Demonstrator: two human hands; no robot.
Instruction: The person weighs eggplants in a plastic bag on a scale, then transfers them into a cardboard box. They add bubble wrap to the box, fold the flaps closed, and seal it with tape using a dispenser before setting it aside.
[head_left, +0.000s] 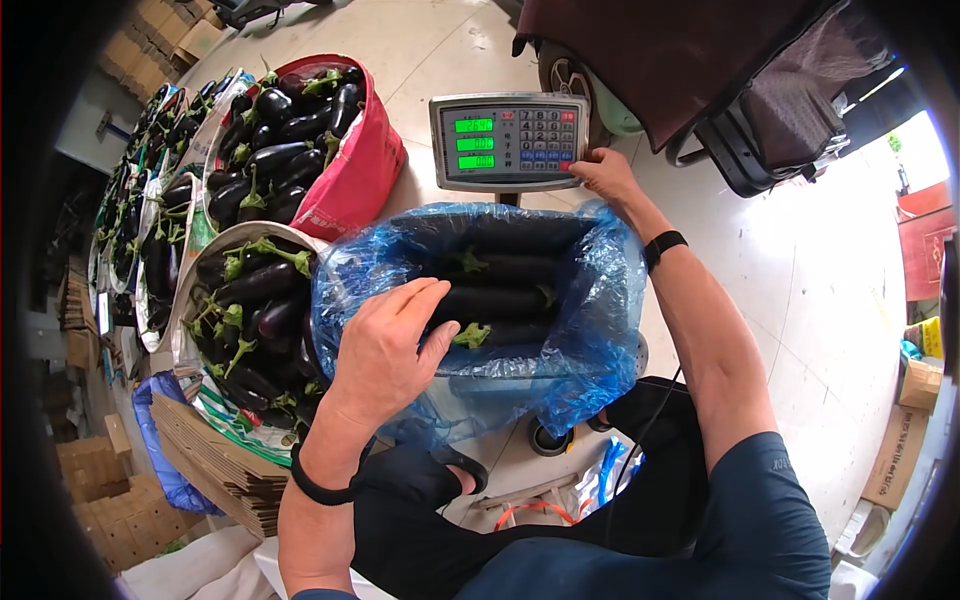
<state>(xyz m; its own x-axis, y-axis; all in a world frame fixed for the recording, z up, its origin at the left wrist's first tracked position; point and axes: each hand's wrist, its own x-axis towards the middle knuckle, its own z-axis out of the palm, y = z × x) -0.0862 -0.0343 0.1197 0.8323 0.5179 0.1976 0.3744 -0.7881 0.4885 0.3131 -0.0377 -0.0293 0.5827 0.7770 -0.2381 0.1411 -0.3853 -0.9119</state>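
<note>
Dark eggplants (500, 302) with green stems lie side by side in a box lined with a blue plastic bag (610, 330). My left hand (390, 345) is over the box's left side, thumb and fingers apart, with nothing visible in it. Behind the box stands the display and keypad of a digital scale (510, 140), its three green readouts lit. At the keypad's lower right corner is my right hand (605, 175), one finger stretched to the keys and the others loosely bent, holding nothing.
A red sack (375, 150) and a white sack (190, 300), both full of eggplants, stand at the left, with several more behind. Flattened cardboard (220, 465) is at lower left. A vehicle with a dark cover (660, 60) stands at upper right.
</note>
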